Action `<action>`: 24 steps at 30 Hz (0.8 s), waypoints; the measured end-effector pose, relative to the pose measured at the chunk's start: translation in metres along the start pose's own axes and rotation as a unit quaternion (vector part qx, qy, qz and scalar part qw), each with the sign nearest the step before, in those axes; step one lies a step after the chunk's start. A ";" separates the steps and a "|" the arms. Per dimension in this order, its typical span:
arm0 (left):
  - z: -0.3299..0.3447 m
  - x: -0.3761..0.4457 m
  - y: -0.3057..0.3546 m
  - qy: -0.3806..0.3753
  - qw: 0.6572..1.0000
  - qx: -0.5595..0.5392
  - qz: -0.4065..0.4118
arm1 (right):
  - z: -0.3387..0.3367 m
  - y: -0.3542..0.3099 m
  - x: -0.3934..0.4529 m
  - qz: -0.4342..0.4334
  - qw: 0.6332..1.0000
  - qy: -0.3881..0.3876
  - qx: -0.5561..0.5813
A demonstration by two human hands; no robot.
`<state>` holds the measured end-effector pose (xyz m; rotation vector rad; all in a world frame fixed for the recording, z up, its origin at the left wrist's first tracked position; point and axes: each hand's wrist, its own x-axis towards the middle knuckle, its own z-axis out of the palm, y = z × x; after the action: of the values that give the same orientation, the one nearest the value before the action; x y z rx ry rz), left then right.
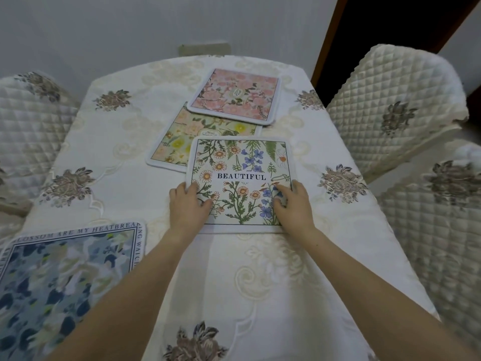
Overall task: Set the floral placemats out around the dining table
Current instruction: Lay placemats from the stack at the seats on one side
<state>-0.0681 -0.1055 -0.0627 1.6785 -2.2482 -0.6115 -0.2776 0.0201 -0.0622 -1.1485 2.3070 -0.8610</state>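
A white placemat with wildflowers and the word BEAUTIFUL (240,175) lies in the middle of the table. My left hand (188,204) grips its left edge and my right hand (292,204) grips its right edge, thumbs on top. Its far edge overlaps a yellow-green floral placemat (177,142). A pink floral placemat (235,96) lies beyond, overlapping the yellow-green one's far corner. A blue floral placemat with lettering round its border (65,277) lies flat at the near left.
The table wears a cream embroidered tablecloth (260,277). Quilted cream chairs stand at the left (28,121) and right (395,110), with another at the near right (437,230). A white wall is behind; a dark doorway (377,29) opens at the back right.
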 end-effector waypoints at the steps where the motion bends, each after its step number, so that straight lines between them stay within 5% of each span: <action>1: 0.000 -0.002 0.001 0.000 1.000 0.001 0.002 | 0.000 0.002 0.000 -0.004 1.000 0.002 0.003; 24: 0.020 -0.151 0.045 -0.062 0.997 0.012 0.035 | -0.069 0.091 -0.131 -0.004 0.997 -0.048 -0.057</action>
<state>-0.0713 0.0527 -0.0531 1.6067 -2.3974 -0.6923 -0.2951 0.1930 -0.0633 -1.2208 2.2998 -0.6686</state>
